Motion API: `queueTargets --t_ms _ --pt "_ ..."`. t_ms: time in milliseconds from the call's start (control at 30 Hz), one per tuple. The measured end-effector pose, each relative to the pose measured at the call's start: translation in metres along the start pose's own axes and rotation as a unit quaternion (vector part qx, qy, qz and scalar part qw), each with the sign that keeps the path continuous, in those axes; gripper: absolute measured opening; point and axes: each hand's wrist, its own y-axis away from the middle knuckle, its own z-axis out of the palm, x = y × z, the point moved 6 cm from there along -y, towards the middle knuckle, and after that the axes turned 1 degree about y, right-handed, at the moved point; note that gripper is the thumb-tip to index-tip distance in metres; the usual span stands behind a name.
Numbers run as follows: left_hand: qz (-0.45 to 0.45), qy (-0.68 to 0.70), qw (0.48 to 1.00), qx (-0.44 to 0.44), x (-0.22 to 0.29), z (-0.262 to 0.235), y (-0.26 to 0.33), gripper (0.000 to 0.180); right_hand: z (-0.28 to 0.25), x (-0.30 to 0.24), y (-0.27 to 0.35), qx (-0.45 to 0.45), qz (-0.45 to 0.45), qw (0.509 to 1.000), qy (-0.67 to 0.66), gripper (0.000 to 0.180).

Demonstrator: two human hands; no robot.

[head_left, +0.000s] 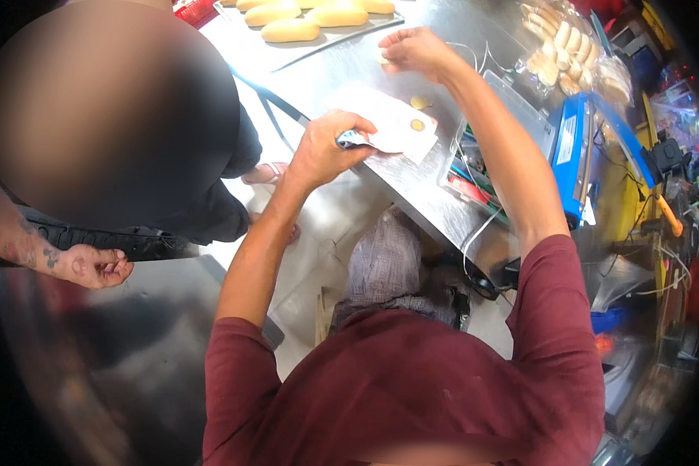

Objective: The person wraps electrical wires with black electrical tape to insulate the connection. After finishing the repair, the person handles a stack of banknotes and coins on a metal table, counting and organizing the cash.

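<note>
Steel counter [349, 74], left hand [324, 147] gripping white paper [396, 124] (coin atop), right hand [415, 50] beyond

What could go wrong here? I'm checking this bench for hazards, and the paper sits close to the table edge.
The white paper sheet lies near the steel table edge, pinned only by the left hand; it might slide off, carrying the small round piece on it. The right hand reaches beside loose white cables, which could snag.
</note>
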Motion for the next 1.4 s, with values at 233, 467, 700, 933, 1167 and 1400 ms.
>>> queueTargets --t_ms 233,467,700,933,1167,1400 --pt "0.024 -0.016 1.000 0.011 0.008 -0.006 0.003 0.035 -0.026 0.029 0.038 -0.061 0.097 0.991 0.063 0.014" --pt "0.036 -0.025 0.999 0.018 0.013 -0.006 0.003 0.033 -0.051 0.034 0.054 -0.057 0.099 0.989 0.090 0.018" --pt "0.018 0.004 1.000 0.020 0.006 -0.003 0.003 0.030 -0.028 0.023 0.034 -0.039 0.074 0.995 0.063 0.013" --pt "0.020 -0.013 1.000 0.021 0.004 -0.003 0.002 0.030 -0.002 -0.010 0.002 0.051 0.030 0.978 0.200 0.046" --pt "0.016 -0.011 1.000 0.018 0.004 -0.003 0.003 0.033 -0.064 0.023 0.039 0.009 -0.084 0.932 0.352 0.026" --pt "0.030 -0.035 0.999 0.017 0.008 -0.004 0.002 0.029 -0.009 0.009 0.113 -0.157 -0.070 0.909 0.380 0.031"
